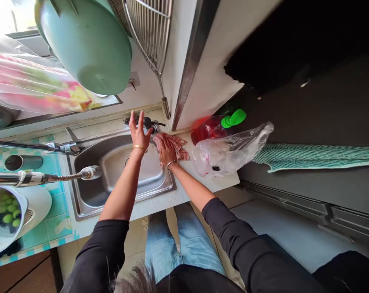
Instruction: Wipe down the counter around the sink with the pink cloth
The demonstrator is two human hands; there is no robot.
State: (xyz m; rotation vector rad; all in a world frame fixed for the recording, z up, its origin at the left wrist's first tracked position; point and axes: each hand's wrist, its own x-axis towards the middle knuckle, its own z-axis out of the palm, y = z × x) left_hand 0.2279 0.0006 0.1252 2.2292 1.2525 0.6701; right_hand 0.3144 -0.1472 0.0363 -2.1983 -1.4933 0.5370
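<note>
Pressing cloth (182,147) at rim (169,181), right hand (167,153); left hand (140,136) above open sink (152,167).

Right hand (167,150) on cloth (180,145) at sink edge (169,183).

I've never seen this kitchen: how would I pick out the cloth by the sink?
Find the stainless-steel sink, then its right edge. There, the person's right hand lies flat on the crumpled cloth. Unlike the see-through plastic bag and green-capped bottle further right, it is mottled pinkish-red fabric.
</note>
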